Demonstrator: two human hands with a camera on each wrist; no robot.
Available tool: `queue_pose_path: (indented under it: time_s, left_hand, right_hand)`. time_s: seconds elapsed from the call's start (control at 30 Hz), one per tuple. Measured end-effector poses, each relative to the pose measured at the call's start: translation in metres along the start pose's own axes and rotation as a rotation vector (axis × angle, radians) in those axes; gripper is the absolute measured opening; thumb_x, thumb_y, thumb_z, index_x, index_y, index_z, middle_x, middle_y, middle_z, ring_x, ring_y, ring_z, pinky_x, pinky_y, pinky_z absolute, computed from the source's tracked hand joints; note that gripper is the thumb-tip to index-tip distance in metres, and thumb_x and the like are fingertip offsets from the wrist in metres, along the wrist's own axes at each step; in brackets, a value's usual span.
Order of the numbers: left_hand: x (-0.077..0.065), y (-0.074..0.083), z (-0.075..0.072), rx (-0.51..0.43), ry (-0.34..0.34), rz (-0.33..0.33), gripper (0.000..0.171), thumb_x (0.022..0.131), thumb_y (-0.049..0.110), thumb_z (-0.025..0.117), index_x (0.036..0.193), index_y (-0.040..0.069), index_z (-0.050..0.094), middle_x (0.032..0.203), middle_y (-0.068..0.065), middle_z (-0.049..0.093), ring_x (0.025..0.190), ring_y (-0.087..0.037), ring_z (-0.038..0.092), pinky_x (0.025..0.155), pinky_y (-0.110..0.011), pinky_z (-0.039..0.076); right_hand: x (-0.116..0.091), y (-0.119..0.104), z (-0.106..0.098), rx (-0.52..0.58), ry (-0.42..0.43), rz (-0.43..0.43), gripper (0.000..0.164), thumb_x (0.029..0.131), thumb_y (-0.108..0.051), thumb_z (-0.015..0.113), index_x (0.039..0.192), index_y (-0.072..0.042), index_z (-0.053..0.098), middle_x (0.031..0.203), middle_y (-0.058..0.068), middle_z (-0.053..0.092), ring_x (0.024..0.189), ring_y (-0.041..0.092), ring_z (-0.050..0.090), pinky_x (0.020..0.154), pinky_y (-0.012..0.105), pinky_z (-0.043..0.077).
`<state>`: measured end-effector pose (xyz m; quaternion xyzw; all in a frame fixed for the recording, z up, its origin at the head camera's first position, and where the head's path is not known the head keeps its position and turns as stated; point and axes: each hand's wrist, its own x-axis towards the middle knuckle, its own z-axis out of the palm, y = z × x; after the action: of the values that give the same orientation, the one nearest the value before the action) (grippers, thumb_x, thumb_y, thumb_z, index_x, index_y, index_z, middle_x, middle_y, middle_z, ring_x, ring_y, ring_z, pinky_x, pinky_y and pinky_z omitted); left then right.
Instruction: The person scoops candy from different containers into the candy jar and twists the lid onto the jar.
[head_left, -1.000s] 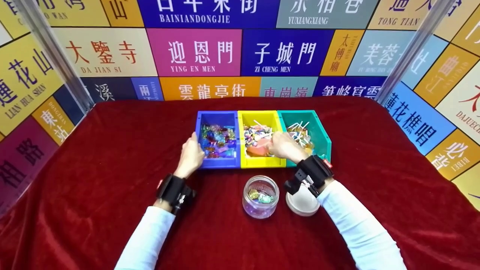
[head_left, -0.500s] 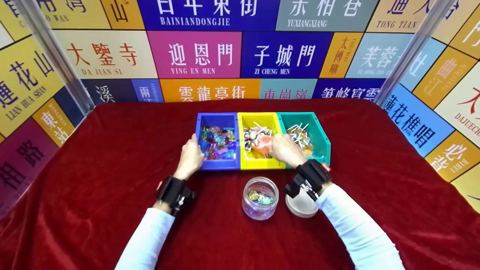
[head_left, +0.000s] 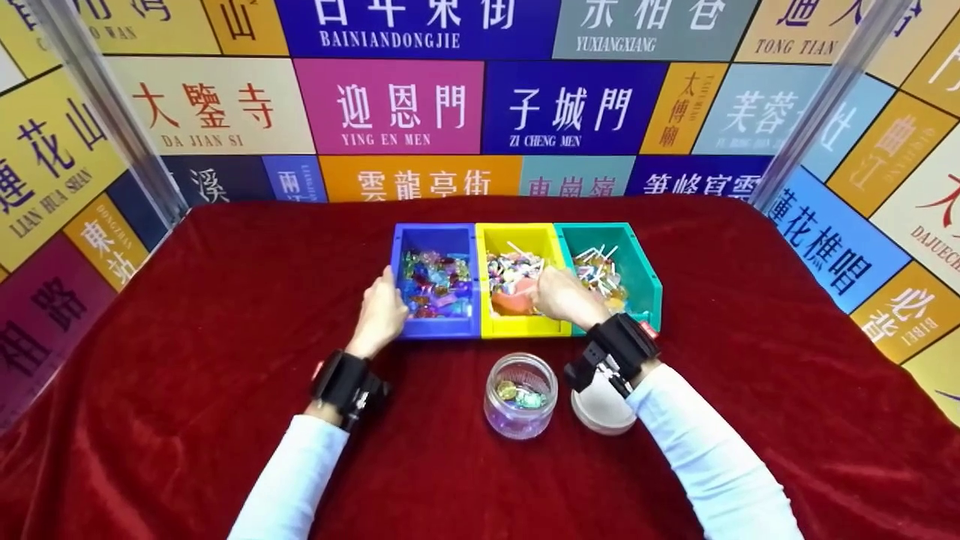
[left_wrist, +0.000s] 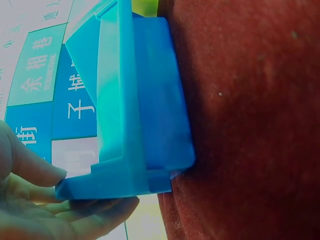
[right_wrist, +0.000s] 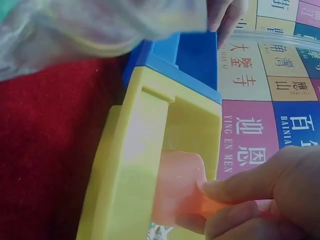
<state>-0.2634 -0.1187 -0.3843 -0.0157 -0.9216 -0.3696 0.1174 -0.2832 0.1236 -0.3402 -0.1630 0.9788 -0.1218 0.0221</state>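
Observation:
My left hand (head_left: 381,311) grips the left wall of the blue bin (head_left: 439,328), which holds colourful clear gems. In the left wrist view, thumb and fingers pinch that bin's edge (left_wrist: 125,180). With my right hand (head_left: 574,296) I hold an orange-pink scoop (head_left: 514,302) down inside the yellow bin (head_left: 525,327). The right wrist view shows the thumb on the handle and the scoop's broad blade (right_wrist: 177,182) within the yellow walls. Small mixed pieces with white sticks (head_left: 514,264) lie behind the scoop. My right fingertips are partly hidden in the head view.
A green bin (head_left: 646,289) with white sticks and amber pieces adjoins the yellow one on the right. In front stands an uncovered clear jar (head_left: 521,421) with a few gems inside. Its whitish lid (head_left: 602,414) lies beside it, under my right wrist. Red cloth (head_left: 225,360) covers the table.
Inside the yellow bin, the scoop rose slightly half a second ago and is now lower again, near the front wall. My left hand keeps its grip on the blue bin.

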Motion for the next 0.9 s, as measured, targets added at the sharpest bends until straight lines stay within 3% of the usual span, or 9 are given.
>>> queue_pose_path:
  time_s: [0.23,0.3,0.37,0.47,0.63,0.77,0.9]
  left_hand:
    - [0.0,-0.001,0.0,0.006,0.012,0.017,0.043,0.084,-0.006,0.043,0.125,-0.016,0.035,0.098,-0.031,0.054,0.093,-0.041,0.054,0.084,-0.045,0.045]
    - [0.0,-0.001,0.0,0.009,0.013,0.018,0.043,0.084,-0.006,0.043,0.126,-0.016,0.034,0.099,-0.031,0.054,0.094,-0.041,0.054,0.085,-0.045,0.044]
    - [-0.001,-0.001,0.0,0.01,0.0,0.015,0.045,0.085,-0.006,0.043,0.127,-0.016,0.032,0.101,-0.032,0.053,0.095,-0.041,0.053,0.086,-0.045,0.044]
    - [0.0,0.0,-0.001,0.007,-0.016,0.006,0.046,0.086,-0.005,0.042,0.129,-0.016,0.03,0.104,-0.032,0.052,0.097,-0.041,0.053,0.088,-0.044,0.043]
    - [-0.001,0.0,-0.002,0.014,0.008,0.019,0.045,0.085,-0.006,0.043,0.127,-0.017,0.032,0.101,-0.032,0.053,0.096,-0.042,0.053,0.086,-0.045,0.043]
    - [-0.001,0.0,0.0,0.029,0.021,0.038,0.044,0.084,-0.005,0.043,0.125,-0.017,0.034,0.099,-0.032,0.054,0.094,-0.042,0.053,0.085,-0.046,0.044]
    - [-0.001,-0.001,0.0,0.02,0.018,0.035,0.043,0.084,-0.006,0.043,0.125,-0.016,0.035,0.098,-0.032,0.054,0.093,-0.042,0.054,0.084,-0.046,0.044]
  right_hand:
    - [0.004,0.006,0.015,0.046,0.146,-0.059,0.024,0.076,-0.001,0.052,0.053,-0.008,0.046,0.052,0.002,0.035,0.049,0.02,0.038,0.041,0.023,0.027]
    - [0.006,0.007,0.02,0.088,0.158,-0.065,0.014,0.077,0.0,0.05,0.066,-0.001,0.058,0.056,0.007,0.048,0.049,0.018,0.039,0.041,0.022,0.029]
    - [0.007,0.008,0.026,0.143,0.136,-0.062,0.02,0.082,-0.001,0.047,0.091,0.002,0.064,0.072,0.013,0.062,0.046,0.015,0.037,0.039,0.021,0.03]
    - [0.009,0.008,0.03,0.203,0.111,-0.063,0.035,0.087,-0.002,0.042,0.119,-0.001,0.055,0.099,0.015,0.065,0.042,0.01,0.033,0.036,0.019,0.029]
    - [0.01,0.013,0.036,0.175,0.186,-0.124,0.029,0.085,-0.001,0.043,0.1,-0.006,0.068,0.099,0.013,0.066,0.044,0.01,0.031,0.038,0.02,0.026]
    - [0.008,0.018,0.041,0.196,0.229,-0.197,0.028,0.082,0.002,0.046,0.1,-0.005,0.066,0.09,0.015,0.064,0.043,0.011,0.033,0.037,0.022,0.03]
    - [0.007,0.02,0.044,0.177,0.287,-0.192,0.021,0.082,-0.002,0.049,0.099,0.004,0.061,0.07,0.012,0.055,0.046,0.016,0.039,0.039,0.025,0.034]
